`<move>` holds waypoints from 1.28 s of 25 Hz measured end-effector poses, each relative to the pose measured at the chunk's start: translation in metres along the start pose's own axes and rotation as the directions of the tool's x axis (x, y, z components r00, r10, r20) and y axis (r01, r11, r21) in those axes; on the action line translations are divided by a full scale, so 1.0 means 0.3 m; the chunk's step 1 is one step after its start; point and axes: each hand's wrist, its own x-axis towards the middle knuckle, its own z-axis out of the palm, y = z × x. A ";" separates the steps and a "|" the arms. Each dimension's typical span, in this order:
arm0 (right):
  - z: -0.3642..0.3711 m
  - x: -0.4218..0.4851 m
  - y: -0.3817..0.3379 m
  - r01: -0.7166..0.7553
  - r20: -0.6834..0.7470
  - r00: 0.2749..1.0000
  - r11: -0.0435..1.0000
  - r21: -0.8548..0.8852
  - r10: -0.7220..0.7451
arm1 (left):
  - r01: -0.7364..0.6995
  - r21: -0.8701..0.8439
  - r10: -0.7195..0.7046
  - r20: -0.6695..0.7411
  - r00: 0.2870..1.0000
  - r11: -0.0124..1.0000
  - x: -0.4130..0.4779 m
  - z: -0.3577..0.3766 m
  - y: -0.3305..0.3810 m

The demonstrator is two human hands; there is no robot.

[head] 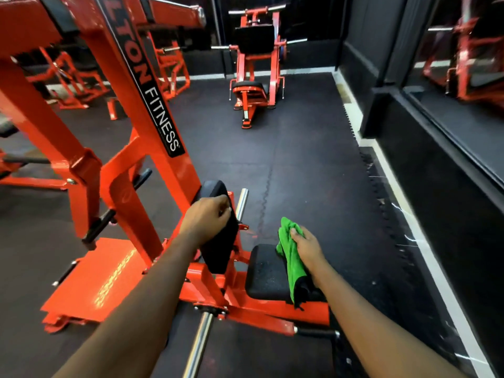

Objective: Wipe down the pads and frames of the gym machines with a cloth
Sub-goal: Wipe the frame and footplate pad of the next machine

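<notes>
Orange-painted steel fills the left of the picture: the slanted orange steel frame [152, 148] of a gym machine, with a black label strip reading "FITNESS" in white. At its foot, lower left, lies a flat orange footplate [101, 276].

In the lower middle of the picture the left hand [207, 216] grips the black upright pad [218, 241], its fingers curled over the pad's upper right edge. Just right of it, the right hand [306, 248] holds a green microfibre cloth [290, 257], fingers closed round the bunched top. The cloth hangs down and drapes over the right side of the black cushioned seat pad [266, 274], its dark lower end reaching the orange rail beneath.

A short chrome peg [241, 200] stands just beside the upright pad, and a longer chrome bar [199, 347] runs to the bottom edge between the forearms.

Dark rubber floor tiles [300, 159] cover the middle of the picture. At upper centre stands a second orange machine [255, 66] with black pads, well apart from the hands. A wall mirror [463, 64] at upper right reflects more orange equipment.
</notes>
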 end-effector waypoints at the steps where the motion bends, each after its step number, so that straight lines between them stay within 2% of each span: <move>1: -0.052 0.017 0.004 0.025 -0.003 1.000 1.000 -0.009 -0.025 | 0.037 -0.009 -0.037 0.021 0.999 0.999 -0.009 0.016 0.049; 3: -0.178 0.090 0.058 0.042 0.004 0.999 0.998 -0.042 -0.042 | 0.086 -0.040 -0.083 0.080 0.993 0.995 -0.031 0.069 0.154; 5: -0.288 0.166 0.113 0.044 0.076 0.996 0.998 -0.049 -0.041 | 0.122 -0.082 -0.108 0.158 0.982 0.989 -0.049 0.110 0.259; 9: -0.404 0.099 -0.040 0.058 0.092 0.994 0.996 -0.065 -0.052 | 0.160 -0.084 -0.132 0.275 0.952 0.984 -0.050 0.165 0.372; 14: -0.480 0.197 -0.091 0.089 0.123 0.990 0.990 -0.111 -0.075 | 0.161 -0.082 -0.135 0.261 0.956 0.984 0.061 0.221 0.417; 22: -0.624 0.534 -0.207 0.130 0.113 0.989 0.945 -0.301 -0.100 | 0.176 -0.172 -0.124 0.275 0.953 0.969 0.402 0.404 0.483; 26: -0.640 0.696 -0.276 0.099 0.080 0.994 0.954 -0.283 -0.080 | 0.180 -0.212 -0.121 0.264 0.957 0.961 0.538 0.451 0.505; 32: -0.560 0.901 -0.371 0.113 0.181 0.981 0.967 -0.228 -0.072 | 0.230 -0.182 -0.181 0.253 0.950 0.956 0.706 0.486 0.498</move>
